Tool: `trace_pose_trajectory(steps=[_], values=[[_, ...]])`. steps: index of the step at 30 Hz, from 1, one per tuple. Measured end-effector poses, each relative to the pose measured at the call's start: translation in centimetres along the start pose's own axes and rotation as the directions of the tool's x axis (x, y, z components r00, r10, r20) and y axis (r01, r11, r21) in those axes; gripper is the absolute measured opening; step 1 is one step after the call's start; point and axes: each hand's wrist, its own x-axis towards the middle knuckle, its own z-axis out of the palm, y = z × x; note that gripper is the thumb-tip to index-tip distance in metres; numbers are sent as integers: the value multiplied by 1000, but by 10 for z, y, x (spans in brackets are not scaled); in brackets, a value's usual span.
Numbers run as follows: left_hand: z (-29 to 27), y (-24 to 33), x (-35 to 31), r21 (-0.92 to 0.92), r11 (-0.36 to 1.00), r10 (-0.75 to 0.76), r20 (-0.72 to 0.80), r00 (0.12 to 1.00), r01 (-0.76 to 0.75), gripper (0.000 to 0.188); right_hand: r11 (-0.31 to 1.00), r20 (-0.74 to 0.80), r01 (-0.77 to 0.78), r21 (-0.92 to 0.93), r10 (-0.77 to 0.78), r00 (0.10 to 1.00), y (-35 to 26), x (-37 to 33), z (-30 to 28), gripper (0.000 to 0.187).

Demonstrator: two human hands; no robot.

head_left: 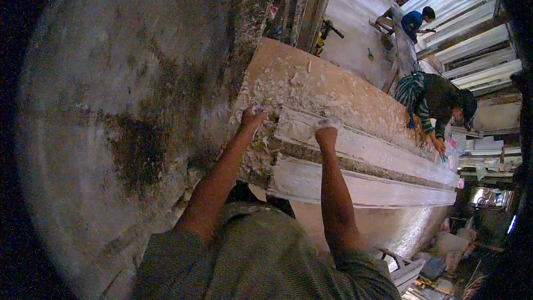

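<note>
My right hand (326, 133) is closed over the upper of two long white plaster-like strips (361, 145), with a whitish lump at its fingers that I cannot make out. My left hand (254, 116) has curled, white-smeared fingers beside the strip's near left end. Whether anything is in those fingers is too small to tell. A second white strip (333, 182) runs parallel, nearer my body, with a dark gap between the two. Both lie on a tan work surface (333, 86) spattered with dried, crumbly white material.
A co-worker in dark clothing (444, 100) leans over the strips' far right end. Farther back, another person in blue (412, 23) works near pale panels (472, 16). A stained wall (139, 78) rises on my left. A yellow-and-black tool (323, 38) stands beyond the board.
</note>
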Motion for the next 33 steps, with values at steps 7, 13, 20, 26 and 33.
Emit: trace_pose_trajectory(steps=[7,13,20,26,33], values=[[-6,7,20,60,997,-57,25,998,56,66,826,-414,508,244,-385,825,-27,-53,11,38],[-7,33,13,85,995,55,73,996,-61,69,767,-377,642,-20,-600,705,-103,-53,48,49],[-15,-1,17,211,969,114,90,989,-131,72,995,-102,94,-38,-97,990,-40,-63,13,45],[-22,-17,-2,341,931,122,36,992,-127,74,986,-35,157,-65,-159,987,-24,-62,-10,44],[-39,6,-13,431,895,70,113,991,-113,74,948,-529,227,-222,-313,789,-144,-2,88,35]])
